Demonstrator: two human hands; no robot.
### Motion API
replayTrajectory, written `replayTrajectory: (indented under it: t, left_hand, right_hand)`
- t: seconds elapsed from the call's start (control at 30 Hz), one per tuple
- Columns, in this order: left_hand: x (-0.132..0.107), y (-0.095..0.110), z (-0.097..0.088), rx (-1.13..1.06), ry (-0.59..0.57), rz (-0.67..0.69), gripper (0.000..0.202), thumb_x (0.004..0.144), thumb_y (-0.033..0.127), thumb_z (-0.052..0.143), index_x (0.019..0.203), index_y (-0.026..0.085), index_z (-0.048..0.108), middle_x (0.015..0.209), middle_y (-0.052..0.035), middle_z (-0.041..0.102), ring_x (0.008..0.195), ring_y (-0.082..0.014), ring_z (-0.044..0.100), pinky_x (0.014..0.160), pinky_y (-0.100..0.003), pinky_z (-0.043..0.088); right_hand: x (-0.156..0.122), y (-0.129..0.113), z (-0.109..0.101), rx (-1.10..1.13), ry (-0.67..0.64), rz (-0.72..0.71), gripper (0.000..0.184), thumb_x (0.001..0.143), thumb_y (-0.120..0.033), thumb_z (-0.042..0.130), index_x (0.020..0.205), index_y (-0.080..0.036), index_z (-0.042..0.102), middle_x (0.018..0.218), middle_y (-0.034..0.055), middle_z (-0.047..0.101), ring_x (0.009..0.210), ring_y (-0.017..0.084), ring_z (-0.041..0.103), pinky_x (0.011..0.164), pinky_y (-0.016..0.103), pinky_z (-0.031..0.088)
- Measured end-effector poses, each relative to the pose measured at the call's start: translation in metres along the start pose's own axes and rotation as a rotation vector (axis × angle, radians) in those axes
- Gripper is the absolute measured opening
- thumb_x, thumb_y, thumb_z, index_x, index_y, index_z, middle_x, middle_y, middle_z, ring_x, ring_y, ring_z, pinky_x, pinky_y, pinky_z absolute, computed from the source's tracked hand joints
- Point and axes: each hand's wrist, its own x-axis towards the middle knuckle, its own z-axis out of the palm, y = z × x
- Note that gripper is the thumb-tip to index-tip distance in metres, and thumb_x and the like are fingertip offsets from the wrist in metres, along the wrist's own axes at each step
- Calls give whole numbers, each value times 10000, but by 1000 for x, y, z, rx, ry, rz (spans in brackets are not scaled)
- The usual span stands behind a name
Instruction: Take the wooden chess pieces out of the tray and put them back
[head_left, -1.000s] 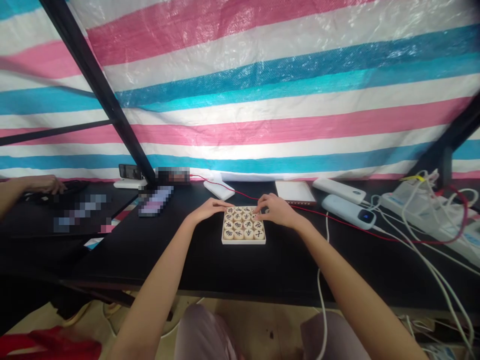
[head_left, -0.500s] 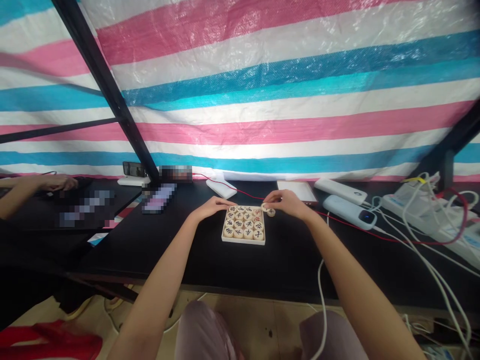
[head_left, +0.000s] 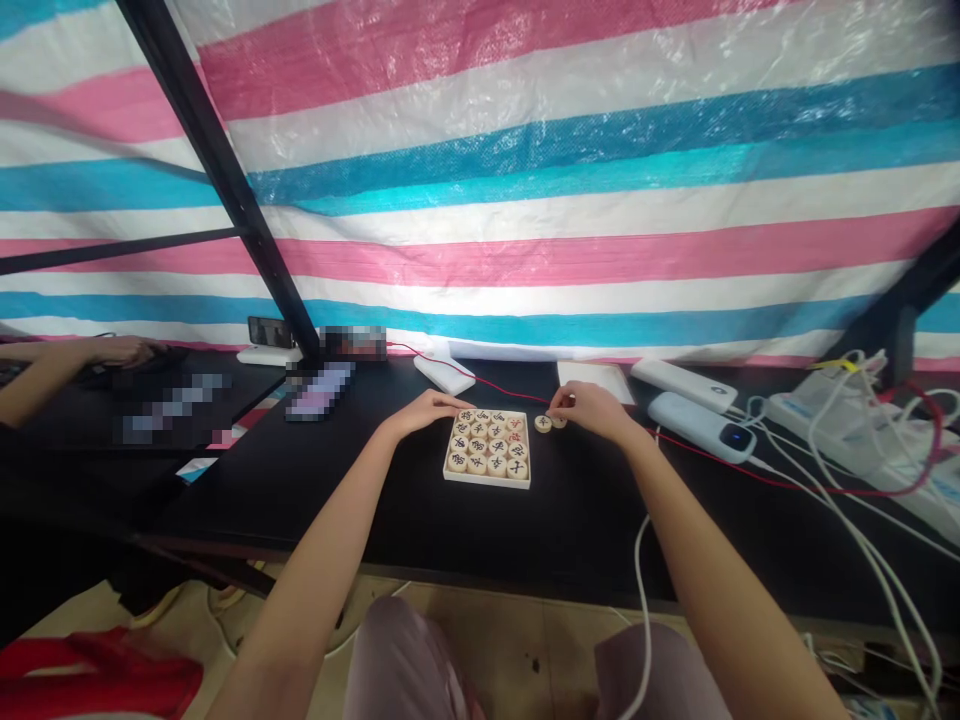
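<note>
A shallow white box (head_left: 487, 481) on the black table holds rows of round Chinese chess pieces, most with black characters and a couple with red ones near its right side. At the box's far left corner, my left hand (head_left: 427, 413) grips the edge with its fingertips. To the right of the box, my right hand (head_left: 591, 408) pinches a chess piece (head_left: 559, 422) at table level, partly hidden by the fingers. Beside it, a loose chess piece (head_left: 543, 424) lies flat, character side up.
White box lid (head_left: 596, 378) lies behind my right hand. Power banks (head_left: 694, 425), a power strip and tangled white cables (head_left: 847, 470) fill the right side. A red cable (head_left: 510, 385) runs behind the box. Phones (head_left: 321, 390) and another person's hand (head_left: 124, 350) are at left.
My right hand has moved right, carrying a chess piece from the box's far right corner to the table beside the loose piece. My left hand stays at the box.
</note>
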Motion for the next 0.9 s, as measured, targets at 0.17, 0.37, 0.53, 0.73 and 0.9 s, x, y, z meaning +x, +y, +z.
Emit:
replayTrajectory:
  t: [0.17,0.37,0.53,0.73,0.9]
  left_hand:
    - [1,-4,-1,-24,-17,19,340,757,293,613,1062,172,699,1103,-52,686,1103,-243,578,1002,-332,386]
    - [0,-2,-1,-19,-20,30,332,764,302,600,1055,180,703,1091,-51,691,1086,-244,586,977,-333,406]
    - [0,-1,-1,-19,-26,24,338,757,316,614,1057,185,703,1107,-51,684,1109,-244,575,997,-327,387]
    - [-1,3,0,-20,-16,-11,350,754,314,615,1064,173,699,1113,-59,680,1103,-249,580,1010,-340,373]
    - [-2,5,1,-26,-23,-11,353,754,316,607,1062,171,700,1116,-56,679,1108,-250,576,1012,-341,372]
  right_hand:
    - [-2,-31,25,-107,95,-236,293,805,-415,587,1046,-267,666,1000,38,635,893,196,542,736,318,396]
    - [-5,-49,51,-247,64,-330,244,835,-387,578,1049,-312,669,1114,28,616,1009,223,489,796,379,345]
    - [-3,-43,29,-137,165,-308,219,794,-421,617,952,-286,685,1090,31,636,990,222,513,785,368,353]
    - [-7,3,-24,19,51,-109,325,726,-504,631,877,-228,714,905,44,685,763,193,570,697,320,415]
    - [-9,39,-26,-96,-109,67,206,673,-379,677,781,-211,726,751,49,673,704,196,592,662,310,426]
